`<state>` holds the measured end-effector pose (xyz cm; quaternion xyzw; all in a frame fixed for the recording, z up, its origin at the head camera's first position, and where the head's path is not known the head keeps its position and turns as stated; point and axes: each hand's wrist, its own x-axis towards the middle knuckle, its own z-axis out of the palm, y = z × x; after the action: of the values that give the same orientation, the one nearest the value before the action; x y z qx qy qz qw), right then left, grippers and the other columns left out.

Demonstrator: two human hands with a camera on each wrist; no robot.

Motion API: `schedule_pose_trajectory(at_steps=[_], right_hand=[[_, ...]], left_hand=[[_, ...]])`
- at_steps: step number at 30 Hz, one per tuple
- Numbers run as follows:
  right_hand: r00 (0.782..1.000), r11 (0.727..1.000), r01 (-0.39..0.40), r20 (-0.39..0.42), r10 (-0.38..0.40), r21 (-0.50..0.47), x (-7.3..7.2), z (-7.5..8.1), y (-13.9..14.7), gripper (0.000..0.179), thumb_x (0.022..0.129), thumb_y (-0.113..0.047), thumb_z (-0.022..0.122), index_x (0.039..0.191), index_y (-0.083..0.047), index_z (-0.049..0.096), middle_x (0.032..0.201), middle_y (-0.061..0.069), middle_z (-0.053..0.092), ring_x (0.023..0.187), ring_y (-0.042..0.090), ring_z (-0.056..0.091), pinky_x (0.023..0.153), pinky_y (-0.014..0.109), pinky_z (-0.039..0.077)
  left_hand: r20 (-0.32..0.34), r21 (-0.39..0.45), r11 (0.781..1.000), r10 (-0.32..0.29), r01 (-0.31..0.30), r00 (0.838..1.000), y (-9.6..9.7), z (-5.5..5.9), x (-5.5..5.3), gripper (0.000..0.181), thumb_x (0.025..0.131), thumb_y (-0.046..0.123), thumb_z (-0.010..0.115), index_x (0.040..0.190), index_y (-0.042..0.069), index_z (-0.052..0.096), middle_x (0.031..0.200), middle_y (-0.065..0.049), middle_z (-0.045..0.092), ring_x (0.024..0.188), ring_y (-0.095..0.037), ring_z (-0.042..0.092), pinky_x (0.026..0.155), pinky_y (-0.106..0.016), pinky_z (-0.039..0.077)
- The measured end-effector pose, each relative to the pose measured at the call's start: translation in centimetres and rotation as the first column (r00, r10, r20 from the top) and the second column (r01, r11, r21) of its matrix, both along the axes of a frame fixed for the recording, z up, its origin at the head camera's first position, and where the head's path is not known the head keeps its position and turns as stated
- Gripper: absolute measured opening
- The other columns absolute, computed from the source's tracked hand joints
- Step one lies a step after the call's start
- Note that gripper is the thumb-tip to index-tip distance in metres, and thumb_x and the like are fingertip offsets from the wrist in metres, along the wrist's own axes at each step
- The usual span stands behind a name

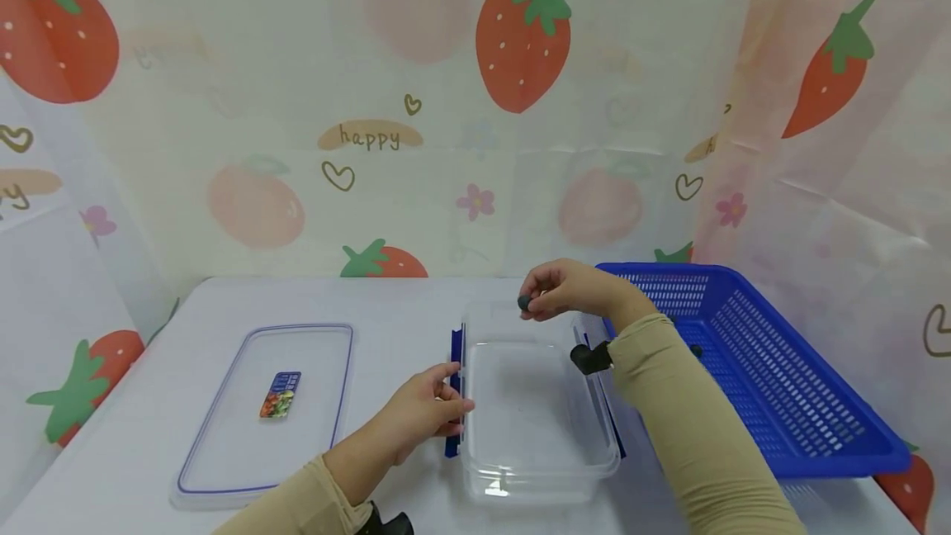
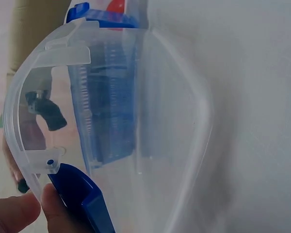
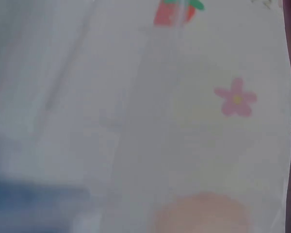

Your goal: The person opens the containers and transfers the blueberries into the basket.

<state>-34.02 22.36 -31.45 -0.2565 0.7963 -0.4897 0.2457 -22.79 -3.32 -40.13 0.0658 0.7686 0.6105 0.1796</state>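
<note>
A clear plastic box (image 1: 542, 473) stands on the table without its lid, blue side clips hanging outward. My left hand (image 1: 423, 409) pinches its left rim between thumb and fingers; in the left wrist view the fingers (image 2: 14, 212) meet the rim beside a blue clip (image 2: 80, 196). Over the far end of the box, my right hand (image 1: 572, 291) pinches a small dark round ball (image 1: 524, 302) with its fingertips. The left wrist view also catches that ball (image 2: 23, 186) past the rim. Only blurred cloth and a bit of skin show in the right wrist view.
A blue slotted basket (image 1: 839, 461) stands to the right, partly behind my right forearm, with another dark ball (image 1: 696, 350) in it. The box's clear lid (image 1: 223, 393), blue-edged and bearing a small label (image 1: 280, 395), lies on the left. Patterned cloth (image 1: 446, 89) hangs behind.
</note>
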Motion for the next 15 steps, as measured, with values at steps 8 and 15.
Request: schedule_pose_trajectory(at_steps=[8,15], right_hand=[[0.986,0.987,0.158,-0.055,-0.158,-0.011,0.5,1.7,6.1,0.023,0.087,-0.01,0.061,0.105,0.005,0.056,0.097,0.012,0.064,0.095,0.025,0.063,0.084,0.038,0.051],[0.952,0.954,0.3,-0.076,-0.297,0.023,1.2,0.6,12.0,0.027,0.087,-0.008,0.061,0.106,0.008,0.052,0.097,0.011,0.061,0.094,0.018,0.063,0.084,0.036,0.051]], left_hand=[[0.018,0.001,1.0,0.015,-0.015,1.0,-0.1,0.2,0.3,0.074,0.081,0.012,0.069,0.142,0.003,0.027,0.084,-0.009,0.054,0.066,-0.015,0.057,0.064,-0.027,0.055],[0.014,0.003,1.0,0.01,-0.01,1.0,-0.2,0.2,0.4,0.074,0.081,0.012,0.069,0.142,0.002,0.028,0.084,-0.01,0.053,0.067,-0.015,0.057,0.064,-0.026,0.055]])
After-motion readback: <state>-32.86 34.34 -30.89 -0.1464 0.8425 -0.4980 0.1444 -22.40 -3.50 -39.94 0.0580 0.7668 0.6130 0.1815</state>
